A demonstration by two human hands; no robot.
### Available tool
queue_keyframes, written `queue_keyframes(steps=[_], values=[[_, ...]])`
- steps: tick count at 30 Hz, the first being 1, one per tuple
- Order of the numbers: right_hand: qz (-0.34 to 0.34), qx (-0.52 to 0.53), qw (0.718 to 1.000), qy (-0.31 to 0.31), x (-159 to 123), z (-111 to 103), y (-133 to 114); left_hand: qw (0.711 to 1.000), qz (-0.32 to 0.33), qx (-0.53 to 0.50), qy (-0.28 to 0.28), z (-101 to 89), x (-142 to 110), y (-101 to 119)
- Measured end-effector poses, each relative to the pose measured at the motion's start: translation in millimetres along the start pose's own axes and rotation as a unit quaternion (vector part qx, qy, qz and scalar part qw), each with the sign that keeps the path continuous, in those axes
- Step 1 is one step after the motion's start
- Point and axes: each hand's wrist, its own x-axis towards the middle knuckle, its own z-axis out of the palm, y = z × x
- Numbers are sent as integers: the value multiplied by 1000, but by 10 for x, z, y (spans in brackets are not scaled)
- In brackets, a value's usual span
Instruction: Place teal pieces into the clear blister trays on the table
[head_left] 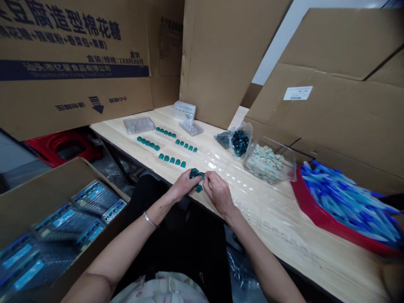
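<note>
My left hand (183, 185) and my right hand (217, 191) meet at the near edge of the pale wooden table (284, 219). Both are closed around a small cluster of teal green plastic pieces (195, 174), fingers pinched together on them. Just beyond the hands, several rows of the same teal pieces (172, 160) lie lined up in clear blister trays (221, 162) on the table. A metal bracelet sits on my left wrist.
A clear bag of dark teal pieces (240, 142) and a clear tub of small pale items (268, 162) stand right of the rows. A red bin of blue pieces (347, 206) is at far right. Empty clear trays (139, 124) lie at the back. A cardboard box of packaged goods (63, 227) is at left.
</note>
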Motion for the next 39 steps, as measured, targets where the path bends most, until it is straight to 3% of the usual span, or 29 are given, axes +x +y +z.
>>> queue_keyframes(steps=[3, 5, 9, 13, 21, 24, 27, 31, 35, 39], values=[[22, 57, 998, 8, 29, 2, 3, 993, 54, 97, 48, -26, 54, 0], [79, 147, 986, 10, 49, -27, 18, 989, 63, 121, 53, -51, 63, 2], [164, 318, 932, -61, 89, -162, 70, 999, 7, 21, -38, -84, 9, 8], [140, 373, 913, -90, 87, -281, 107, 993, -36, -48, -106, -95, -63, 21], [139, 428, 886, -108, -54, -219, 82, 987, -68, -79, -122, -72, -252, -48], [152, 445, 877, -102, -18, -267, 48, 979, -88, -147, -106, -130, -319, -66], [165, 389, 905, -43, 169, -338, 146, 946, -98, -302, -71, -246, -253, 30], [148, 271, 951, 25, 597, -268, 540, 882, -72, -466, -11, -375, 62, 350], [142, 201, 969, 24, 964, -42, 955, 858, -16, -513, -24, -444, 344, 636], [99, 106, 989, -12, 1114, 120, 1166, 853, 30, -521, -12, -587, 423, 610]])
